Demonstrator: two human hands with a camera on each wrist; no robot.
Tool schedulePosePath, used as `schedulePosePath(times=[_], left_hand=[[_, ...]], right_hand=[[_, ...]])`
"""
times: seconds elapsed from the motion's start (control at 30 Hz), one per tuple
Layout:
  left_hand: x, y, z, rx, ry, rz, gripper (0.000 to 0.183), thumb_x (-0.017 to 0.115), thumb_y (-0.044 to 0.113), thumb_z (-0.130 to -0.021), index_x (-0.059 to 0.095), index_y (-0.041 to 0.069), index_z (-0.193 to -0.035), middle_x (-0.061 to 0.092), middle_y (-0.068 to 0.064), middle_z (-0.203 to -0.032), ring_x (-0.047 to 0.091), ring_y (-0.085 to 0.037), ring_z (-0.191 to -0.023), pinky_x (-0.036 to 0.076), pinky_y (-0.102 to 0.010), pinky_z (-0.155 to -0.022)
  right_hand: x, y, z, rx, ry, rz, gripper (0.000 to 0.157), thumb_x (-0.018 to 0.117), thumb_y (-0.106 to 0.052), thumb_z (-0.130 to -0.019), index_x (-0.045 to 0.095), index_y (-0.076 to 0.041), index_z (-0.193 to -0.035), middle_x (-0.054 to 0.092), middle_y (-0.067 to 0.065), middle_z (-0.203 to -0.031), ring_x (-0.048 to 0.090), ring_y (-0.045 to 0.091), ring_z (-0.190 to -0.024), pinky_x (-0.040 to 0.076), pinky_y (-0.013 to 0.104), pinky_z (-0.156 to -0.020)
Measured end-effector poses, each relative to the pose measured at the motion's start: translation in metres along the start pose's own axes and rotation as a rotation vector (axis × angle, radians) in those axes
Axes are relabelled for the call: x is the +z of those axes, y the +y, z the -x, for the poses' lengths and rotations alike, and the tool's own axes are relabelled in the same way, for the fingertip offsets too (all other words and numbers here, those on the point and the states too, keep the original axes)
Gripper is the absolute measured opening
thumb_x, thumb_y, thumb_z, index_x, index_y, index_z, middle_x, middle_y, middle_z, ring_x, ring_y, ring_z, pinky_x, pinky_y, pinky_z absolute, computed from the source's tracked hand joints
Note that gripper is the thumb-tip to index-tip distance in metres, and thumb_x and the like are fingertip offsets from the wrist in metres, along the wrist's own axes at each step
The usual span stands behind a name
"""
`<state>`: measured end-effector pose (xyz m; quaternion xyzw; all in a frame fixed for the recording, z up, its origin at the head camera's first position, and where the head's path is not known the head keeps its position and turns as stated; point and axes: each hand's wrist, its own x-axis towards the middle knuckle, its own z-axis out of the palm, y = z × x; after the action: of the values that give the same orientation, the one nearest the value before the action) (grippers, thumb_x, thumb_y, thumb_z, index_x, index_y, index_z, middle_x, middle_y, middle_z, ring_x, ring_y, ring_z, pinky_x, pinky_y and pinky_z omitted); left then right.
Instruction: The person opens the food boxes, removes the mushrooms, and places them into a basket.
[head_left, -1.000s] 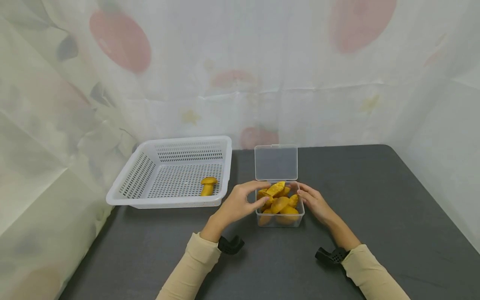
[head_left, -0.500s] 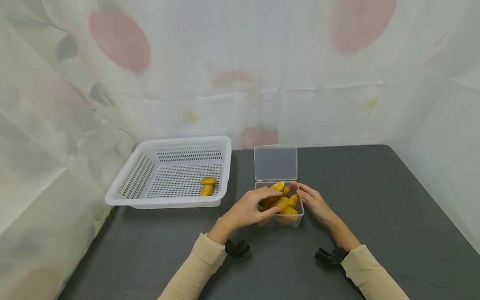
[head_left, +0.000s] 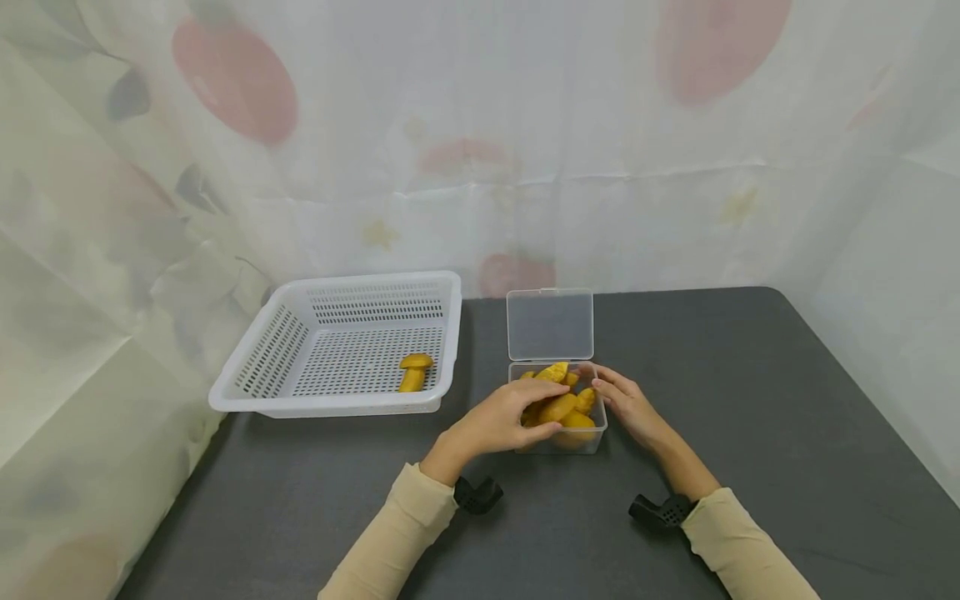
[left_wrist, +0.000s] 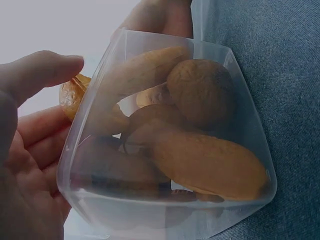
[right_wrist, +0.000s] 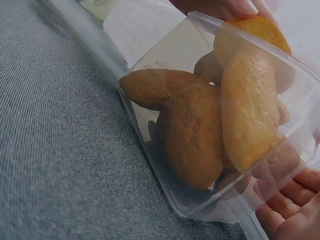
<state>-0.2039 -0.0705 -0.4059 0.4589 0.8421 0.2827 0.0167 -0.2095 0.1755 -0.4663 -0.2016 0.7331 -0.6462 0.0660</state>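
Observation:
A clear plastic box (head_left: 555, 446), its lid (head_left: 550, 325) raised at the back, is filled with lumpy yellow-brown pieces (head_left: 558, 408), some rounded like mushroom caps. My left hand (head_left: 498, 421) reaches over the box's left side, thumb and fingers spread at the pieces. In the left wrist view, its thumb lies right at a shiny yellow piece (left_wrist: 71, 97) at the rim. My right hand (head_left: 633, 408) rests against the box's right side with extended fingers. Through the right wrist view, long pieces (right_wrist: 250, 107) show inside the clear walls.
To the left stands a white perforated basket (head_left: 322, 408) holding one yellow mushroom (head_left: 414, 372). Both box and basket are on a dark grey table (head_left: 750, 400). A patterned curtain (head_left: 480, 108) hangs behind.
My left hand has moved right and slightly down, from the box's left edge to over the pieces, then nearly stopped. The right hand has stayed at the box.

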Motion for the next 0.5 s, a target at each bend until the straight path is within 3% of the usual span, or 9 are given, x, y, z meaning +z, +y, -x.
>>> schedulePosePath(times=[0.17, 0.5], left_hand=[[-0.0015, 0.0003, 0.0, -0.008, -0.02, 0.009, 0.052, 0.065, 0.028, -0.093, 0.052, 0.008, -0.139, 0.058, -0.007, -0.14, 0.056, -0.02, -0.127, 0.048, -0.033, -0.108], [-0.002, -0.0024, 0.0012, 0.006, 0.02, 0.117, 0.051, 0.067, 0.023, -0.091, 0.053, 0.007, -0.138, 0.058, -0.008, -0.139, 0.058, -0.02, -0.124, 0.051, -0.032, -0.105]], right_hand=[[0.0002, -0.0004, 0.0002, 0.003, 0.001, 0.004, 0.05, 0.033, -0.021, -0.106, 0.033, 0.012, -0.144, 0.033, 0.039, -0.146, 0.048, -0.016, -0.115, 0.037, 0.001, -0.096], [0.0005, -0.0023, 0.0004, 0.002, 0.008, 0.023, 0.05, 0.033, -0.02, -0.106, 0.033, 0.013, -0.143, 0.035, 0.038, -0.145, 0.05, -0.014, -0.113, 0.038, 0.002, -0.096]])
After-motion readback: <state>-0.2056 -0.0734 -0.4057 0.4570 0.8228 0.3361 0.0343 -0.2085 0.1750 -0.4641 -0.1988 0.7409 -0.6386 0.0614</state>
